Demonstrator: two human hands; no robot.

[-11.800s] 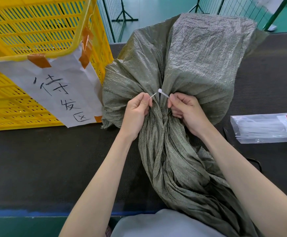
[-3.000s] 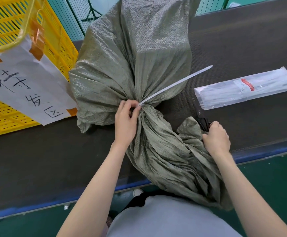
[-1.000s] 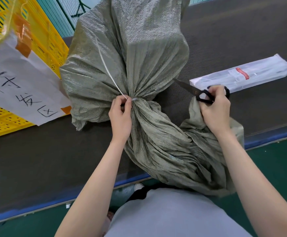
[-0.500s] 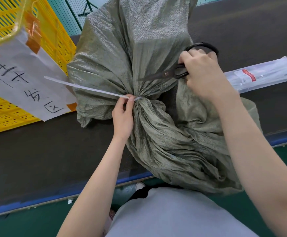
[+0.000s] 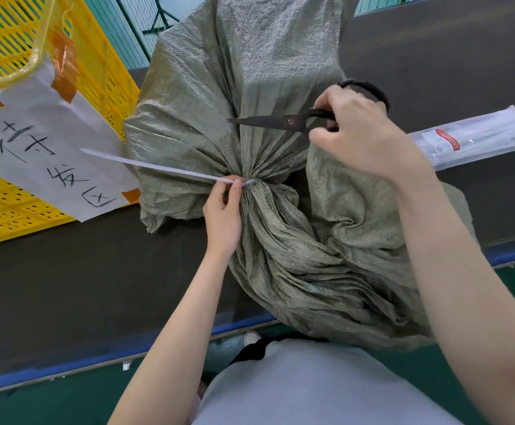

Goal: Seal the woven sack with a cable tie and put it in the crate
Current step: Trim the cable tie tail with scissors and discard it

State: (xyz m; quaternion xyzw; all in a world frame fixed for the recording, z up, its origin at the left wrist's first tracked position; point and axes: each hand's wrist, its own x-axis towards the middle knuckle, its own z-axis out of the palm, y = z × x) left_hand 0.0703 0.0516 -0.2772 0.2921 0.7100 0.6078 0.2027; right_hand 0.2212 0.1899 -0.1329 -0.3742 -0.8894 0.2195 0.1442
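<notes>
Your left hand [image 5: 223, 215] fingers [image 5: 234, 186] pinch the white plastic cable tie [image 5: 155, 169] at the cinched neck of the olive-green woven sack [image 5: 219, 96] lying on the dark counter [image 5: 66, 271]; tail points left. Your right hand [image 5: 363, 136] grips black scissors [image 5: 276, 121], blades together, above the neck. Yellow slatted plastic crate [image 5: 10, 35] sits just left of the sack.

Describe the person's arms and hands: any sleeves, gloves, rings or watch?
Both forearms are bare from the frame's lower edge to the wrists; no sleeves show. The left hand and right hand wear no gloves, and no rings, watch or wristband can be seen. Nails look short and unpainted. A light grey top covers the torso at the bottom of the view.
</notes>
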